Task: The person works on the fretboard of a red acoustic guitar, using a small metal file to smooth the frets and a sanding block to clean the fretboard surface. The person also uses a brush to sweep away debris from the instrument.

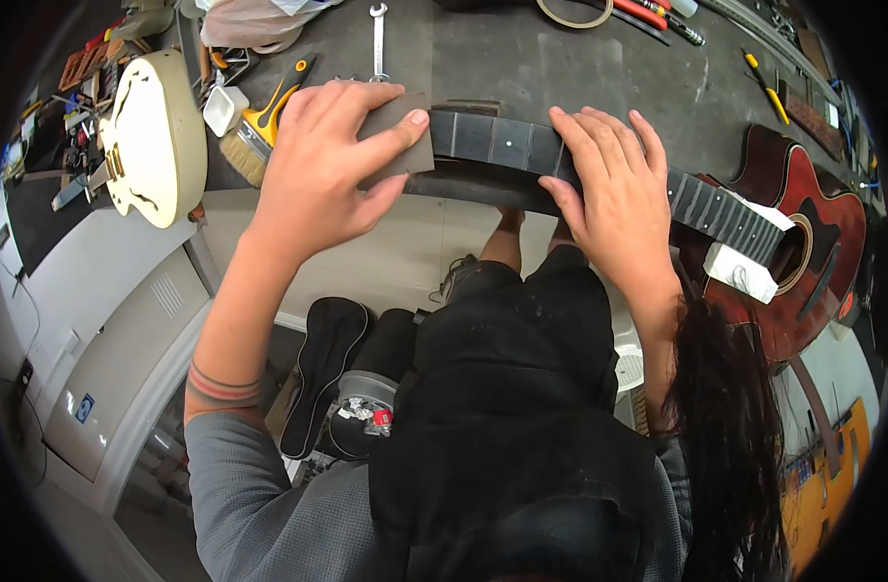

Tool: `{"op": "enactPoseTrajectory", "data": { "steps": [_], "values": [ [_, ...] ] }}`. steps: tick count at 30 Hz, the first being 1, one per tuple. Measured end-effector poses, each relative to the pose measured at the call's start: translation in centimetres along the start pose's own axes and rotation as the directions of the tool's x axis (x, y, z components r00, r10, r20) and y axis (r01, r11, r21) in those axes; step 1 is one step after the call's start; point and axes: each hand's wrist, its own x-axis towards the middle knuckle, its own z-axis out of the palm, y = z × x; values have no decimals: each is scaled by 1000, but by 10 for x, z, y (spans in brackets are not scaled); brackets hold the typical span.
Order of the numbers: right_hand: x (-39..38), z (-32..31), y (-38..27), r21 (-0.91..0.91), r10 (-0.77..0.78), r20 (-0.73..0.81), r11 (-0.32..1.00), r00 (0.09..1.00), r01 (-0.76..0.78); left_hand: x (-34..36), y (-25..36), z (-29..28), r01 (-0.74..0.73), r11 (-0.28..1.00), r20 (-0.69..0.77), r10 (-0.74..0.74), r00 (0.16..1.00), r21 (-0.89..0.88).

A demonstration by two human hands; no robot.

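Note:
A red-brown acoustic guitar [830, 228] lies at the right, its dark neck [508, 143] running left across the bench's near edge. Thin lines cross the fingerboard, and a pale dot marks it. My left hand [332, 160] presses a grey-brown sheet, like sandpaper [421, 155], over the neck's left end, thumb and fingers spread on top. The sheet and hand hide that end. Farther right, my right hand [613, 184] is wrapped over the neck, fingers on the far side and thumb on the near side. White paper or tape [742, 272] covers the body beside the fingerboard.
A wrench [379, 44] lies beyond my left hand. Left of it are a yellow-handled brush [259, 126], a small white dish [226, 110] and a cream hollow-body guitar [158, 141]. A tape roll [575, 21] and a yellow-black tool [766, 87] lie at the back.

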Motion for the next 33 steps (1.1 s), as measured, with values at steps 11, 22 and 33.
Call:
{"op": "enactPoseTrajectory", "data": {
  "steps": [11,22,33],
  "values": [
    [-1,5,2,18,3,-5,1000,1000,-3,2,2,1,32,999,49,-31,998,-5],
    [-2,6,3,10,13,-15,1000,1000,-12,0,3,0,22,999,25,-22,999,26],
    [-3,7,0,4,9,-41,1000,999,-9,-23,0,3,121,991,-57,-124,991,-52]
  ]
}}
